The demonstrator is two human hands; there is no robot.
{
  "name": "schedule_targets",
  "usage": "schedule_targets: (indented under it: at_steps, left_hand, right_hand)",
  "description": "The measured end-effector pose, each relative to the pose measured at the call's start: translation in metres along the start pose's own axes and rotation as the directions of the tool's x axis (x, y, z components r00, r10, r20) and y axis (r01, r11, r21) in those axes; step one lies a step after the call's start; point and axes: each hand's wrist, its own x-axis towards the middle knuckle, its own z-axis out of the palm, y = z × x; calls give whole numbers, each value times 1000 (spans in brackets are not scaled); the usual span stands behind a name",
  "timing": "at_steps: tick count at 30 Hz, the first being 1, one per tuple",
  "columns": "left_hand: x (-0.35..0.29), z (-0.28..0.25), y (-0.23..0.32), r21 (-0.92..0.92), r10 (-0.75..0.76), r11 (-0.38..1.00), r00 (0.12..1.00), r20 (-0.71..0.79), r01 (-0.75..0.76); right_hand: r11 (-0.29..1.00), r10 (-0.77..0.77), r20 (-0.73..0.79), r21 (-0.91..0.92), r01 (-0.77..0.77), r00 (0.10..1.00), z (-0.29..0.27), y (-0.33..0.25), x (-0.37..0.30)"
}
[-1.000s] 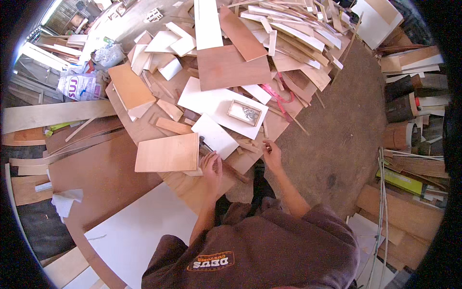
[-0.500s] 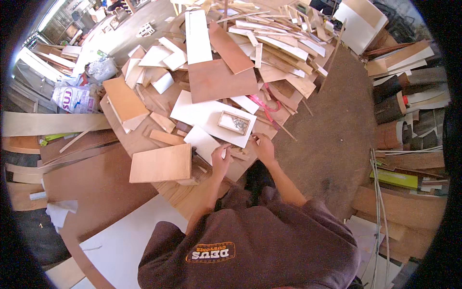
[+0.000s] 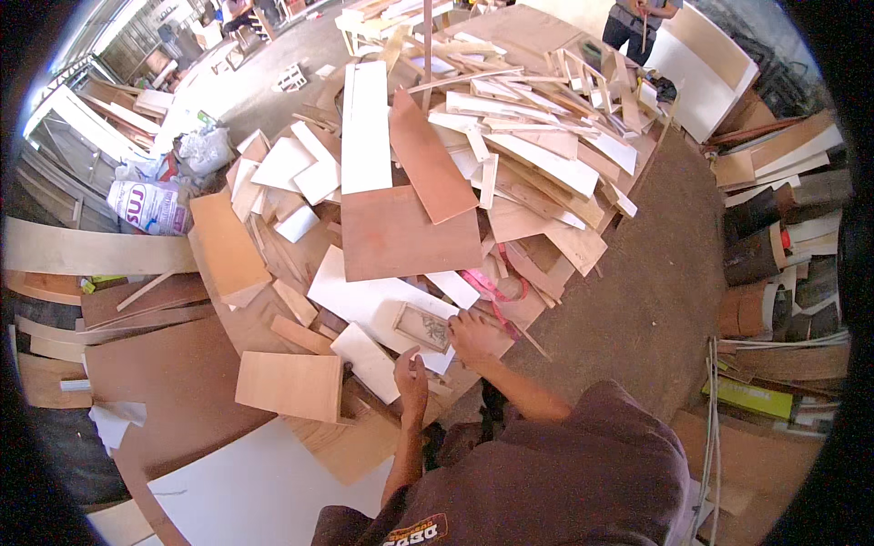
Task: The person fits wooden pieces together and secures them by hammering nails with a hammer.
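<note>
A small shallow wooden box [image 3: 401, 316] with a heap of small dark metal pieces, too small to name, lies on a white board [image 3: 350, 293] in front of me. My right hand [image 3: 475, 340] is at the box's right end, palm down, its fingers bent and bunched by the rim. Whatever is under those fingertips is hidden. Just nearer to me, my left hand [image 3: 412, 382] is raised with curled fingers, thumb against forefinger, a small pale spot showing between them. A narrower white board [image 3: 366, 362] lies left of it.
Offcuts [image 3: 537, 136] are piled across the far side of the worktable. A brown panel [image 3: 410, 235] lies beyond the box, with pink tape [image 3: 487, 287] to its right. A wooden block-like box [image 3: 289, 386] stands at the near left. Another person [image 3: 637, 27] stands at the far right.
My right hand has moved from the white board's near right corner to the small box's end. My view has shifted, so the table sits lower and a person appears at the back.
</note>
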Motion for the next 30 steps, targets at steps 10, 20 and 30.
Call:
schedule_targets:
  at_steps: [10, 20, 30]
  left_hand:
    - [22, 48, -1, 188, 241, 958, 963, -122, -216]
    - [30, 60, 9, 38, 155, 988, 984, -92, -152]
    - [20, 52, -5, 17, 184, 983, 978, -100, -183]
  right_hand:
    - [950, -293, -6, 108, 292, 956, -2, 17, 17]
    - [850, -495, 63, -170, 498, 867, 18, 36, 29]
    - [965, -210, 253, -101, 241, 945, 17, -1, 28]
